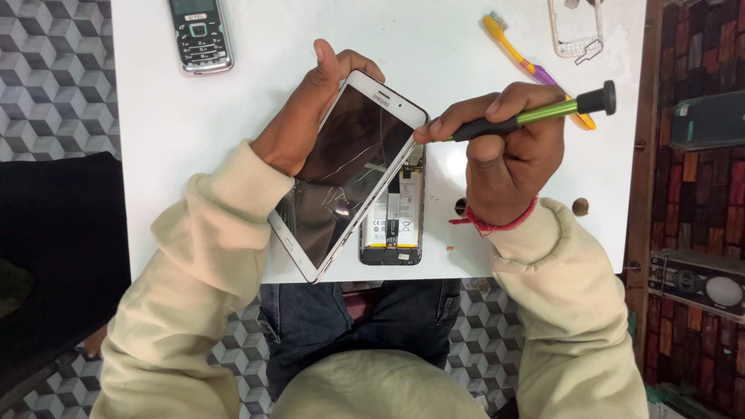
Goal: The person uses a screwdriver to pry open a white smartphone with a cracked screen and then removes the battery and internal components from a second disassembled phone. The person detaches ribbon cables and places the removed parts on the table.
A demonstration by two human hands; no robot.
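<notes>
Fingers of the left hand (pixel 299 128) wrapped behind a white smartphone with a cracked dark screen (pixel 345 174), thumb pressed along its upper edge, tilting it above the white tabletop (pixel 194 140). The right hand (pixel 508 151) pinched a green-and-black screwdriver (pixel 535 115) between thumb and curled fingers, its tip touching the phone's right edge. Beneath the tilted phone lay an opened phone body with exposed battery (pixel 396 225). A black keypad phone (pixel 199 33), a yellow-and-purple toothbrush (pixel 521 53) and a white phone frame (pixel 576 27) rested further off.

Three phones: keypad phone (pixel 200 35), cracked white phone (pixel 349 174), opened phone (pixel 393 217); one toothbrush (pixel 528 62).
</notes>
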